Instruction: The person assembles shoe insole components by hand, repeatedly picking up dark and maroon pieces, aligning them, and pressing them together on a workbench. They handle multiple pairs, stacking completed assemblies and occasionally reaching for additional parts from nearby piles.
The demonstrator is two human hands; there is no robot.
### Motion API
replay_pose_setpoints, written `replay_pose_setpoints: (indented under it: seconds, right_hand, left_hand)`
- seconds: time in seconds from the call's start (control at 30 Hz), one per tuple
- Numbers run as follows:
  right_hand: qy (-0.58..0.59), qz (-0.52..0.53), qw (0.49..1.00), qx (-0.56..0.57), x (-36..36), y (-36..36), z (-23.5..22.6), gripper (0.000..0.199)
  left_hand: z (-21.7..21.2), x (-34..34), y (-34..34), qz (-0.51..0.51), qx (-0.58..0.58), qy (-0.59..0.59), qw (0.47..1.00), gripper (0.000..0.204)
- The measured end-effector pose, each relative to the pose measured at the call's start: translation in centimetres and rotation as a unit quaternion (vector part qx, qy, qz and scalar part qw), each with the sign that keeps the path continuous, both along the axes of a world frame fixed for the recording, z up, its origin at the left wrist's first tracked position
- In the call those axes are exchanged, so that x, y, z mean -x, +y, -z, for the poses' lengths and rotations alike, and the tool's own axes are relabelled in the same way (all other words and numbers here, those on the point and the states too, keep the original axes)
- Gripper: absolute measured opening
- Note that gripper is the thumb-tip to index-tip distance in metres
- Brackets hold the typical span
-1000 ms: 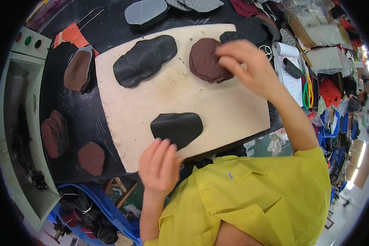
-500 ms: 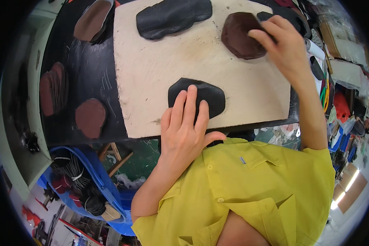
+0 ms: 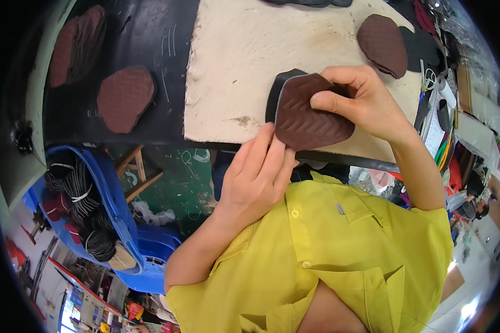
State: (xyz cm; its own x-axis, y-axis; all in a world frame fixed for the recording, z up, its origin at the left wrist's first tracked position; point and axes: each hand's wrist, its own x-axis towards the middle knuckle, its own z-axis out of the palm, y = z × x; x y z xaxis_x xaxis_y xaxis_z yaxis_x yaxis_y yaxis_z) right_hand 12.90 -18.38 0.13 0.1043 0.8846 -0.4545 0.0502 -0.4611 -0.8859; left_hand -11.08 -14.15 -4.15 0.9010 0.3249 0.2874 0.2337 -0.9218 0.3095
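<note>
A brown panel with zigzag stitching and a pale edge is pinched between the thumb and fingers of my right hand. It lies over a black rounded piece, of which only the left and upper edge shows. My left hand has its fingers stretched out, their tips by the lower left edge of the brown panel; whether they press on the black piece is hidden. Farther right on the pale board rests a pile of similar brown panels.
On the dark tabletop to the left sit two more piles of brown pieces, a nearer one and a farther one. Black material shows at the far edge. A blue bin with bundled cords stands below left. Clutter lines the right side.
My right hand has come from the brown pile toward me with one panel, now over the black piece. My left fingers have slid off the black piece's middle toward its near edge. The view has shifted.
</note>
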Motion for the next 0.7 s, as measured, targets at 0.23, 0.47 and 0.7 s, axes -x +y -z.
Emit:
replay_pose_setpoints:
  seconds: [0.23,0.47,0.7]
  right_hand:
    - [-0.086,0.013,0.996,-0.013,0.6,0.0,0.6,0.018]
    - [-0.140,-0.002,0.990,-0.024,0.7,0.2,0.6,0.017]
    - [-0.291,0.013,0.952,-0.098,2.5,-0.6,0.8,0.016]
  left_hand:
    - [1.4,1.3,-0.9,-0.079,-0.111,-0.048,0.989,0.025]
    - [1.8,1.7,-0.5,-0.051,-0.060,-0.077,0.994,0.022]
    - [0.7,0.3,2.0,0.057,0.030,-0.065,0.996,0.022]
